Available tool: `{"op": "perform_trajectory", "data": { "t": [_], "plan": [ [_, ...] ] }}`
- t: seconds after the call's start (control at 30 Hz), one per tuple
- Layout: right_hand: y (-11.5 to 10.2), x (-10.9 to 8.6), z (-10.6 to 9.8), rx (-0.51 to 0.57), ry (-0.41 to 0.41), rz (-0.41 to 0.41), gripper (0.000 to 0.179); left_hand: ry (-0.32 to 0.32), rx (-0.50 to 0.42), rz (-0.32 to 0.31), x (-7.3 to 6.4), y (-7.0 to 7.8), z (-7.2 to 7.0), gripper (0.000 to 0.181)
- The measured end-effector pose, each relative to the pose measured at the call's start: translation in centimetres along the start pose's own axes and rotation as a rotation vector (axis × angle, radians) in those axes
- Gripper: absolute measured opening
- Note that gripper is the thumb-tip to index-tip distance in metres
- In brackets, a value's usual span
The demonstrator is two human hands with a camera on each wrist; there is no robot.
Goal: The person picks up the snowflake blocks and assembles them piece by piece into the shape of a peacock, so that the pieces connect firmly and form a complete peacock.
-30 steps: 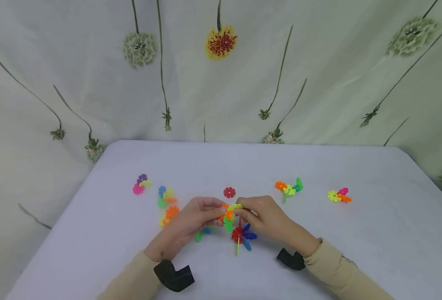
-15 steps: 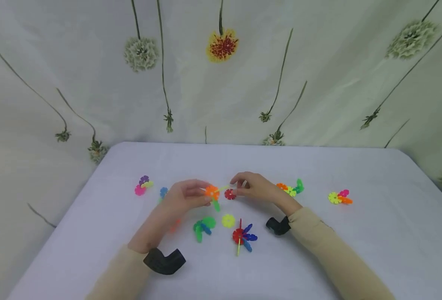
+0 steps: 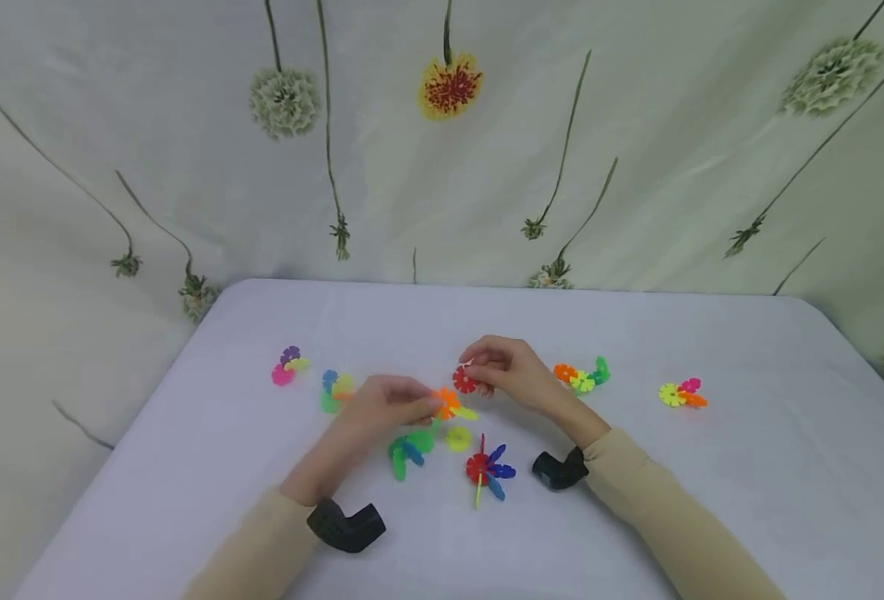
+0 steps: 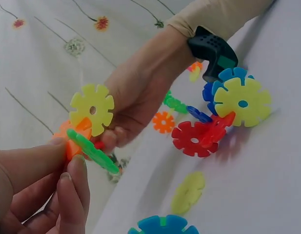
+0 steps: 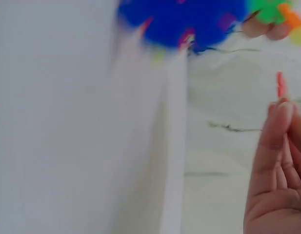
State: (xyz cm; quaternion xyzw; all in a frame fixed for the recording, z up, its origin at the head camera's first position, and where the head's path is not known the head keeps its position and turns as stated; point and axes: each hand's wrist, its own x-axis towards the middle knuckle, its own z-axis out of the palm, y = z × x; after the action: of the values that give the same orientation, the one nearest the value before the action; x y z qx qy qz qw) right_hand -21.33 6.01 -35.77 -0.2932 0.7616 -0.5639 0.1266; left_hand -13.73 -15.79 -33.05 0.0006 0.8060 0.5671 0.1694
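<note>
Red disc (image 3: 465,379) is now off the table (image 3: 636,517), pinched by the right hand (image 3: 507,371); half a second ago it lay at those fingertips. Since then the left hand (image 3: 391,407) has brought the orange cluster (image 3: 447,403) closer to the blue cluster (image 3: 501,472).

Hands: both grasping. Left thumb and fingers pinch the orange cluster; right thumb and fingertips pinch the red disc. Both items are beyond the blue cluster and slightly to its left. They appear near each other in the head view; the right wrist view shows a gap between them, with the red disc edge-on.

The left wrist view alone shows the orange cluster's yellow disc (image 4: 92,110) face-on, centre hole visible, and its green disc (image 4: 94,152) as a slanted edge. It also shows the blue cluster's pale disc (image 4: 244,102) broadside, seen from the head as a thin strip. Right wrist view: blue pieces blurred.

Left of the blue cluster: a loose disc (image 3: 458,438) just beside it, then the green cluster (image 3: 412,451); farther out and beyond, the purple cluster (image 3: 290,355). Well right of it and beyond: the pink cluster (image 3: 670,395).
</note>
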Motion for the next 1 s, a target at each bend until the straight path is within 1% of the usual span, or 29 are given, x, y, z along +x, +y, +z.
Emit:
{"op": "perform_trajectory", "data": {
  "t": [0.07, 0.13, 0.3, 0.4, 0.5, 0.67, 0.83, 1.0],
  "plan": [
    [-0.6, -0.6, 0.2, 0.127, 0.039, -0.015, 0.015, -0.028, 0.011, 0.022, 0.1, 0.0, 0.2, 0.036],
    [-1.0, -1.0, 0.6, 0.205, 0.054, -0.022, 0.016, -0.049, 0.016, 0.040, 0.1, 0.0, 0.3, 0.033],
    [-1.6, -1.4, 1.5, 0.302, 0.050, -0.038, 0.015, -0.094, 0.051, 0.118, 0.2, 0.0, 0.7, 0.029],
    [-1.6, -1.5, 1.7, 0.326, 0.042, -0.058, 0.014, -0.117, 0.058, 0.152, 0.2, 0.1, 0.9, 0.028],
    [-1.5, -1.6, 1.8, 0.336, 0.029, -0.087, 0.015, -0.132, 0.045, 0.136, 0.0, 0.3, 1.0, 0.029],
    [-1.3, -1.7, 1.7, 0.335, 0.004, -0.140, 0.017, -0.159, 0.025, 0.136, 0.0, 0.6, 0.9, 0.028],
    [-1.2, -1.8, 1.7, 0.337, -0.029, -0.194, 0.016, -0.222, -0.004, 0.126, 0.1, 0.5, 0.7, 0.024],
    [-1.4, -2.0, 2.0, 0.359, -0.010, -0.202, 0.016, -0.271, -0.055, 0.124, 0.2, 0.6, 0.6, 0.022]
  ]
}}
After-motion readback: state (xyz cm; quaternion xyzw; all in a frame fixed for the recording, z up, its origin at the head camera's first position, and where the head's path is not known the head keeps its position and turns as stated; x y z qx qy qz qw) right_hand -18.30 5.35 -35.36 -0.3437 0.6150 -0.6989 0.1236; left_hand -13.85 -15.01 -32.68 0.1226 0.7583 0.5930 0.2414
